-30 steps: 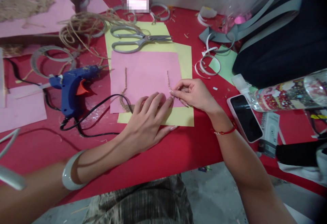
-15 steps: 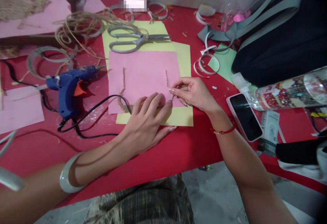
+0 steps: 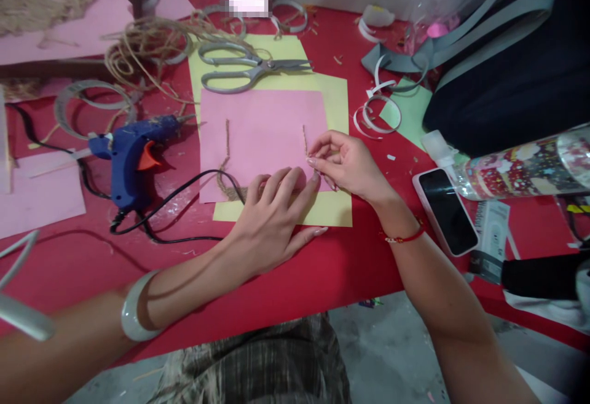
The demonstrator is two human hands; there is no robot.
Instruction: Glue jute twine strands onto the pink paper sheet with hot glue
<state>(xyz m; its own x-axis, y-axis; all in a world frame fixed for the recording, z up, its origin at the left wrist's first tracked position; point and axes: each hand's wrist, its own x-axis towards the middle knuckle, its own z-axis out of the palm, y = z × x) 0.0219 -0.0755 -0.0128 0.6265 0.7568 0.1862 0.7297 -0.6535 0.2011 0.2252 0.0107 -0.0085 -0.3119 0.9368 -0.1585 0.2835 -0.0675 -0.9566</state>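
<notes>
A length of brown jute twine (image 3: pixel 227 139) lies on a pink sheet of paper (image 3: pixel 265 127), with one strand up the left side, a run along the bottom edge and another strand up the right. My left hand (image 3: pixel 270 222) rests over the bottom run with its fingers spread, hiding part of it. Its index fingertip comes close to my right fingers. At the lower right corner, my right hand (image 3: pixel 345 164) pinches the twine between thumb and fingertips. Beneath the pink paper are yellow sheets (image 3: pixel 337 99).
Grey-handled scissors (image 3: pixel 235 78) lie above the pink paper. To the left, a blue glue gun (image 3: pixel 131 164) points toward the paper, its black cord (image 3: pixel 173 192) reaching my left hand. A twine bundle (image 3: pixel 142 50) is behind. At right are a phone (image 3: pixel 447 210), a bottle (image 3: pixel 520 170) and a dark bag (image 3: pixel 498 78).
My left hand has slid slightly right, its index fingertip nearer my right hand, and more of the bottom twine shows. My right hand keeps its pinch. The whole view has shifted a little.
</notes>
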